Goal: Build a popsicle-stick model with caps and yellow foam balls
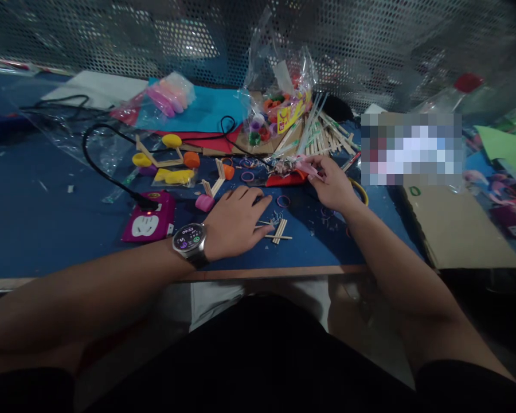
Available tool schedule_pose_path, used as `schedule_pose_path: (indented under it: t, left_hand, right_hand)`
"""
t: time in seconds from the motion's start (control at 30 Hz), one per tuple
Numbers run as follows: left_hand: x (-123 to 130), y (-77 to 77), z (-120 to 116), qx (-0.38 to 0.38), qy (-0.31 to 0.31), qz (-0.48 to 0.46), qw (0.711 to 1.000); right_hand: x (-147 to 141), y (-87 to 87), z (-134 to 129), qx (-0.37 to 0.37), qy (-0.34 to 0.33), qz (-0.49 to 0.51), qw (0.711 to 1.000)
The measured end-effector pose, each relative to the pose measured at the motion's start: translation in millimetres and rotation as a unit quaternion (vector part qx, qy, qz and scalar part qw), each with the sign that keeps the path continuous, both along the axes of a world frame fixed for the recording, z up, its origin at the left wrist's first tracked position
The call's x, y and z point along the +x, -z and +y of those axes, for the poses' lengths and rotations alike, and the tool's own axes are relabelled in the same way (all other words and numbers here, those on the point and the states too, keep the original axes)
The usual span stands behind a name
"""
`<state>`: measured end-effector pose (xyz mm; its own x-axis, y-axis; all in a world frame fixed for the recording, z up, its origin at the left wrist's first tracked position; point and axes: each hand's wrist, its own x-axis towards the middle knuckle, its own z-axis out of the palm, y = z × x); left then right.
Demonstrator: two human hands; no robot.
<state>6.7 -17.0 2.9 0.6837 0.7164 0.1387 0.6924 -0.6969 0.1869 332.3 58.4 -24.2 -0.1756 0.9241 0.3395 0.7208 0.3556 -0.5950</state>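
My left hand [236,222] lies palm down on the blue table, fingers spread, its fingertips beside a small bundle of wooden sticks [280,231] crossed by another stick. Further right, my right hand [333,182] is closed on a pink object [308,167], over a red piece [286,179] with a greyish tangle on it. A purple ring [283,201] lies between the hands. Left of them stand joined stick pieces [218,182] with a pink roll [204,202] and orange clay [228,171] at their ends.
A purple power strip [149,217] with a black cable is at the left. Behind are yellow clay [172,140], a plastic bag of colored tubs [279,112] and a pile of sticks [327,135]. Cardboard [451,226] lies at the right, past yellow tape [361,191].
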Motion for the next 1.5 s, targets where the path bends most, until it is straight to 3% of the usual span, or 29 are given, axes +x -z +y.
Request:
schedule_pose_path:
  t: [0.17,0.5,0.93,1.27,1.37,1.5]
  left_hand:
    - [3,-3.1,0,-0.021,-0.030,0.032,0.999]
    - [1,5.8,3,-0.042,-0.005,0.018,0.999]
    - [3,2.5,2,-0.044,-0.027,0.024,0.998]
    - [0,7.1,3,-0.040,-0.018,0.001,0.999]
    - [-1,8.9,4,-0.036,-0.001,-0.017,0.999]
    - [-2,11.3,4,-0.026,0.081,-0.063,0.994]
  right_hand:
    - [1,0.8,1,-0.007,0.007,0.003,1.000]
    - [2,-3.6,0,0.005,0.009,0.002,1.000]
    - [-5,-9.6,-7,0.010,-0.025,0.006,1.000]
    - [3,-3.1,2,-0.014,0.016,0.015,1.000]
    - [3,-3.4,3,-0.017,0.017,0.047,0.999]
    - [1,-5.5,1,0.005,0.005,0.054,0.998]
